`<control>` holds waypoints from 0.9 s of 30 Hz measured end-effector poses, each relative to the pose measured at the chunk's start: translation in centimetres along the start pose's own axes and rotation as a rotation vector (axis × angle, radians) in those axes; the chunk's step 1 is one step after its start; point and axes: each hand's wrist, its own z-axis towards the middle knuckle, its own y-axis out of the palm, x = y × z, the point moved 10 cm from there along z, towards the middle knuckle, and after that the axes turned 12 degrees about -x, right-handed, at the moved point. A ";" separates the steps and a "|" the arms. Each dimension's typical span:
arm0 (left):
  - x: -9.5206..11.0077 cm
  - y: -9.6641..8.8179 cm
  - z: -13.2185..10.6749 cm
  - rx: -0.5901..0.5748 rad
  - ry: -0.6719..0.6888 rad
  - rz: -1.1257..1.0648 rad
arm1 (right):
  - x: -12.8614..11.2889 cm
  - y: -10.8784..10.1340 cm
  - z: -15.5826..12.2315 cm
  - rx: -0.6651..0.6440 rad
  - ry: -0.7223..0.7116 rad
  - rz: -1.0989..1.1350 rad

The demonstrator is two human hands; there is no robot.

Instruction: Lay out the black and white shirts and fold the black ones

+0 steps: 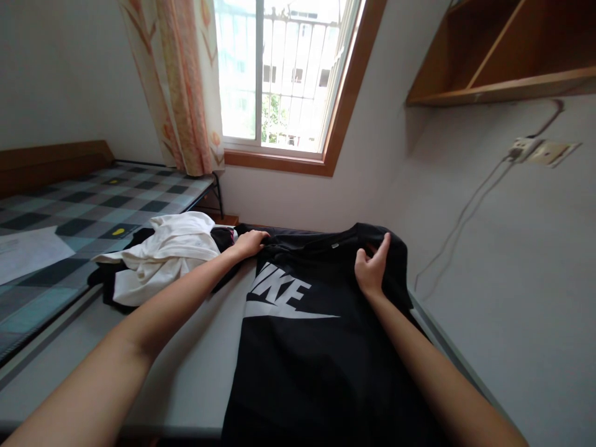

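A black T-shirt (307, 354) with a white logo lies spread on a grey table (195, 366), its collar toward the far wall. My left hand (249, 243) is closed on the shirt's left shoulder near the far edge. My right hand (371, 266) pinches the fabric at the right shoulder, with one finger pointing up. Both arms reach forward over the table.
A heap of white and dark clothes (162, 254) lies at the table's far left. Left of the table stands a bed with a checked cover (79, 217). A window (279, 74) and curtain (181, 87) are ahead. A wooden shelf (503, 56) and wall socket (540, 151) are on the right wall.
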 end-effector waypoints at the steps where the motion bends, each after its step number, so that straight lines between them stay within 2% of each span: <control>1: 0.2 -0.5 -0.3 0.044 0.003 -0.024 | 0.4 -0.6 -0.3 0.039 -0.013 0.033; 3: 0.7 -2.0 -1.5 0.165 0.033 -0.075 | 0.6 -2.4 -0.9 0.157 -0.068 0.071; 5: 1.6 -4.3 -3.4 0.312 0.098 -0.088 | -0.6 -5.0 -1.2 0.302 -0.172 0.057; 8: 3.4 -8.2 -6.5 0.484 0.206 -0.029 | -4.7 -8.5 -0.2 0.472 -0.358 -0.021; 10: 3.8 -11.3 -7.6 0.563 0.199 0.001 | -7.8 -9.7 2.3 0.520 -0.436 -0.081; 11: 3.6 -12.9 -7.8 0.600 0.165 0.005 | -9.2 -9.8 3.9 0.530 -0.462 -0.107; 13: 2.8 -15.8 -7.2 0.651 0.071 -0.003 | -10.9 -8.9 7.8 0.484 -0.461 -0.154; 14: 2.3 -16.7 -6.4 0.649 0.019 -0.010 | -11.0 -7.6 10.0 0.411 -0.431 -0.182; 15: 1.6 -17.2 -5.4 0.630 -0.036 -0.019 | -10.5 -5.5 12.1 0.272 -0.378 -0.223; 17: 0.0 -16.6 -3.2 0.550 -0.149 -0.036 | -7.7 -0.1 14.5 -0.074 -0.241 -0.343; 18: -0.7 -15.7 -2.2 0.506 -0.193 -0.042 | -5.3 2.9 14.5 -0.265 -0.141 -0.438; 20: -1.4 -12.8 -1.0 0.412 -0.236 -0.045 | 0.9 7.3 12.1 -0.596 0.112 -0.675; 21: -1.3 -10.9 -0.7 0.353 -0.235 -0.037 | 3.0 8.4 10.5 -0.669 0.165 -0.704; 23: -0.1 -6.6 -0.6 0.194 -0.177 -0.001 | 6.0 9.4 7.3 -0.728 0.206 -0.726; 25: 1.9 -2.6 -1.4 0.062 -0.068 -0.002 | 7.7 9.2 4.8 -0.721 0.203 -0.753; 27: 3.3 0.4 -2.9 -0.022 -0.009 -0.076 | 7.9 8.3 3.3 -0.698 0.130 -0.807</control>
